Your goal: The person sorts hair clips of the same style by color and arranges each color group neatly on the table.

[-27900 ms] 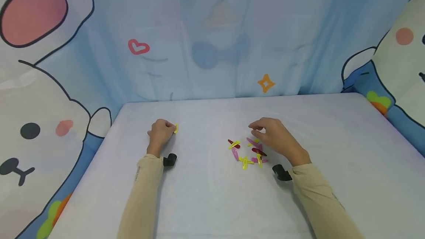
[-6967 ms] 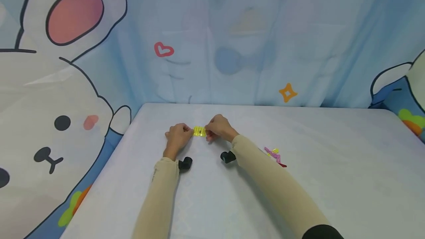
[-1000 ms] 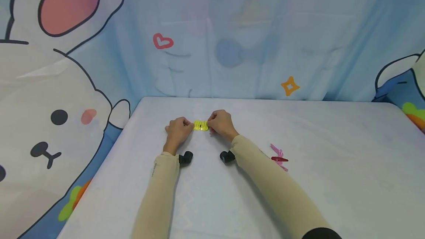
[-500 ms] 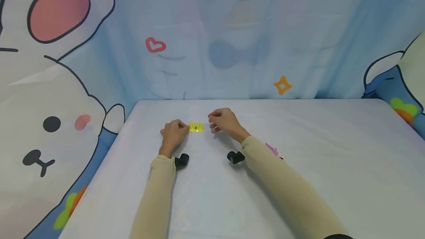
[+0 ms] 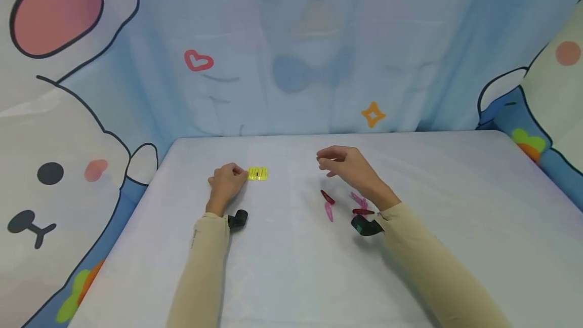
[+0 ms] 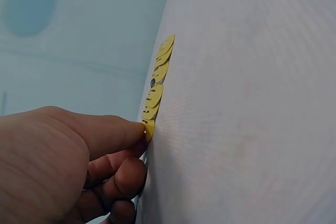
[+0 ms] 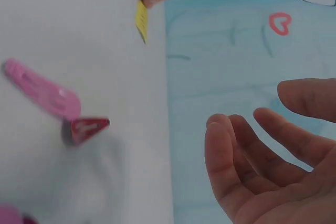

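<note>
Yellow snap hair clips (image 5: 258,173) lie side by side in a compact row on the white table. At the row's left end my left hand (image 5: 226,182) pinches the endmost yellow clip (image 6: 149,128) between thumb and fingers. The left wrist view shows the clips overlapping, with a dark spot mid-row. My right hand (image 5: 349,168) hovers with nothing in it, thumb and fingers apart. Below it are loose snap clips: a red clip (image 5: 327,197) touching a pink clip (image 5: 329,211), another red clip (image 5: 363,211), and pink clips (image 5: 357,198) partly behind the wrist camera.
A black wrist camera (image 5: 366,225) on the right sleeve hangs close over the loose clips, and another black camera (image 5: 238,219) sits on the left wrist. The table (image 5: 291,267) ends at the back against a blue printed curtain (image 5: 246,90).
My right hand has left the row's right end and moved right, over the loose clips. Over the longer span, yellow clips went from the mixed pile into the row. The left hand stays at its end.
</note>
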`<state>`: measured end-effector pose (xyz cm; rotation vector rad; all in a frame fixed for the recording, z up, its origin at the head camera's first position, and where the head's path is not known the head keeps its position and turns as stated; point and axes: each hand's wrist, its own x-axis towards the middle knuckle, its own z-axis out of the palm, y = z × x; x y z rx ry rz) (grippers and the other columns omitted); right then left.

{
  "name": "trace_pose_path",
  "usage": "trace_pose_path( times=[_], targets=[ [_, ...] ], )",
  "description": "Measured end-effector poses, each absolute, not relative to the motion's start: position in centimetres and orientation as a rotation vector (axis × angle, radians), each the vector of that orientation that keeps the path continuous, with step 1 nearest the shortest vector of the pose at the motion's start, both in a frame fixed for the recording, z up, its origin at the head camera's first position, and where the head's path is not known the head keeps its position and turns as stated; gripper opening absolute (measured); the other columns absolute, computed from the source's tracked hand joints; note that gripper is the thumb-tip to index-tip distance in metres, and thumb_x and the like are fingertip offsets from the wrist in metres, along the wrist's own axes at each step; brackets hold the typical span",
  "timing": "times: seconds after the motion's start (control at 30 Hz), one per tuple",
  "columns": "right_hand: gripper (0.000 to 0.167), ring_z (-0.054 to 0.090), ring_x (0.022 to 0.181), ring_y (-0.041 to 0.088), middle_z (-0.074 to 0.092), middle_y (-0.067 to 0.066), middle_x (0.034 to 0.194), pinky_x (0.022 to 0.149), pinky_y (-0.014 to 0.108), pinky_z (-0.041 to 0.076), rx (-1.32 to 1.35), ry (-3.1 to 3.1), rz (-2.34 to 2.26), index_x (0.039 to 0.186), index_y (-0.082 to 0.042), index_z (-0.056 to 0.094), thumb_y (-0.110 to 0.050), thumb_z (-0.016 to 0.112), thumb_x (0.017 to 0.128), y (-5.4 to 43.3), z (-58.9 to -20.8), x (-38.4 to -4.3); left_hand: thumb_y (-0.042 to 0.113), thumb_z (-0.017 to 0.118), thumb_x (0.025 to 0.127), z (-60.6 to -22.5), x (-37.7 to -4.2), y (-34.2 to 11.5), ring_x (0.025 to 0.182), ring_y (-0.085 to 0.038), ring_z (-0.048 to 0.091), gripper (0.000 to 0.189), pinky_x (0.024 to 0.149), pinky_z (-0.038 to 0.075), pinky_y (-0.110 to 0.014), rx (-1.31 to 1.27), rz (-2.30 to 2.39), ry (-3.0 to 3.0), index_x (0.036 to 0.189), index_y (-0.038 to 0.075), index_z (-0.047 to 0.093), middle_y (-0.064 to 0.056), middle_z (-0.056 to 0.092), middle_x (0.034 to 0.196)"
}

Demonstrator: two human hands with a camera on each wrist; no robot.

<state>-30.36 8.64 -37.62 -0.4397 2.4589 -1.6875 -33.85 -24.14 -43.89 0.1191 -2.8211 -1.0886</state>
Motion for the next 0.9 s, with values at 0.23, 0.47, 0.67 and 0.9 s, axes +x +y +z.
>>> trace_pose_path(
  times=[0.23,0.47,0.67,0.9],
  targets=[
    [0.037,0.065,0.118,0.041,0.07,0.017,0.129,0.101,0.051,0.053,-0.419,2.599,-1.574,0.136,0.001,0.067,-0.025,0.063,0.11,12.2,-37.2,-28.0,0.02,0.067,0.102,-43.6,-33.7,-24.6,0.103,-0.036,0.056,0.019,0.102,0.029,-0.058,0.134,-1.083,-2.833,0.1,0.002,0.072,-0.015,0.071,0.099],
    [0.038,0.067,0.114,0.038,0.07,0.021,0.128,0.099,0.052,0.053,-0.371,2.645,-1.489,0.134,0.002,0.067,-0.026,0.064,0.109,15.0,-38.1,-26.4,0.019,0.065,0.102,-43.4,-33.6,-24.6,0.104,-0.038,0.056,0.019,0.102,0.029,-0.059,0.13,-1.071,-2.837,0.099,0.001,0.072,-0.016,0.072,0.1],
    [0.04,0.066,0.113,0.037,0.07,0.022,0.128,0.095,0.046,0.055,-0.382,2.644,-1.465,0.134,0.004,0.067,-0.026,0.065,0.109,16.4,-39.0,-26.1,0.019,0.063,0.103,-43.4,-33.6,-24.7,0.104,-0.037,0.057,0.02,0.105,0.029,-0.059,0.149,-1.069,-2.847,0.1,0.001,0.071,-0.016,0.072,0.101],
    [0.042,0.066,0.111,0.036,0.069,0.022,0.129,0.094,0.048,0.055,-0.338,2.652,-1.436,0.137,0.004,0.065,-0.027,0.065,0.109,17.3,-39.6,-26.1,0.023,0.06,0.104,-43.2,-33.5,-24.3,0.108,-0.038,0.056,0.027,0.105,0.028,-0.058,0.149,-1.147,-2.83,0.116,0.001,0.069,-0.018,0.068,0.11]
  ],
)
